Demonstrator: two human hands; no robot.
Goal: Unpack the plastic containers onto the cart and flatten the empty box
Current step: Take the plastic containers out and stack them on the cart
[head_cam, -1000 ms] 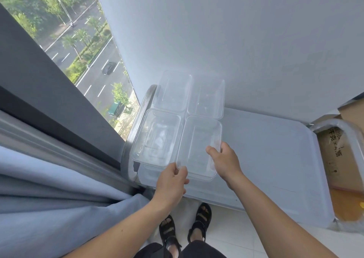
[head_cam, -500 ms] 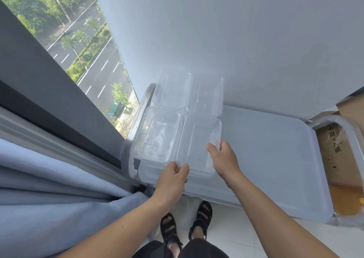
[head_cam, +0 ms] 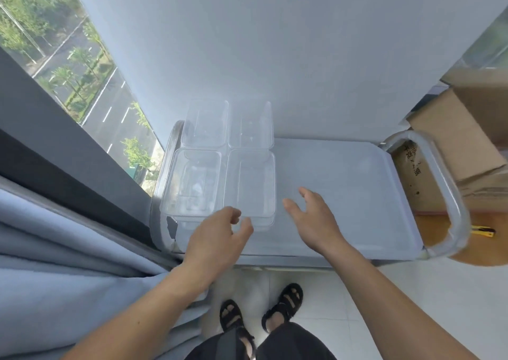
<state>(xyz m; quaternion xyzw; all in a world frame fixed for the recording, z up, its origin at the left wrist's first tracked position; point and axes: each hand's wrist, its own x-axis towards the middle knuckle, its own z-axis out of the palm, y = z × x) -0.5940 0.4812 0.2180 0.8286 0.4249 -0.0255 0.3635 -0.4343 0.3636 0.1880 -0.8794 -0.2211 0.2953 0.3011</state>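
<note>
Both hands carry nothing. The left hand point(head_cam: 220, 238) hovers at the near edge of the cart point(head_cam: 343, 194), fingers loosely curled and apart from the thumb. Its fingertips overlap the near rim of the near-right container point(head_cam: 250, 186); contact cannot be confirmed. The right hand point(head_cam: 313, 222) is spread wide, palm turned inward, above the bare cart top just to the right of that container and clear of it.

Four clear plastic containers stand in a two-by-two block at the left end of the cart. The near-left container point(head_cam: 192, 183) sits beside the near-right one, their long sides touching. The far-left container point(head_cam: 204, 123) and far-right container point(head_cam: 251, 126) stand directly behind them, against the wall point(head_cam: 302, 57).

A rounded left handle point(head_cam: 165, 181) borders the block. The right handle point(head_cam: 450, 194) loops over the opposite end. Beyond it stands the cardboard box point(head_cam: 467, 139), flaps raised, printed characters on its side. A yellow utility knife point(head_cam: 483, 232) lies on the floor near the box.

Left of the cart hangs a grey curtain point(head_cam: 55, 249) beneath a window point(head_cam: 68, 57). Black sandals point(head_cam: 283, 304) show on the person's feet below the cart edge.
</note>
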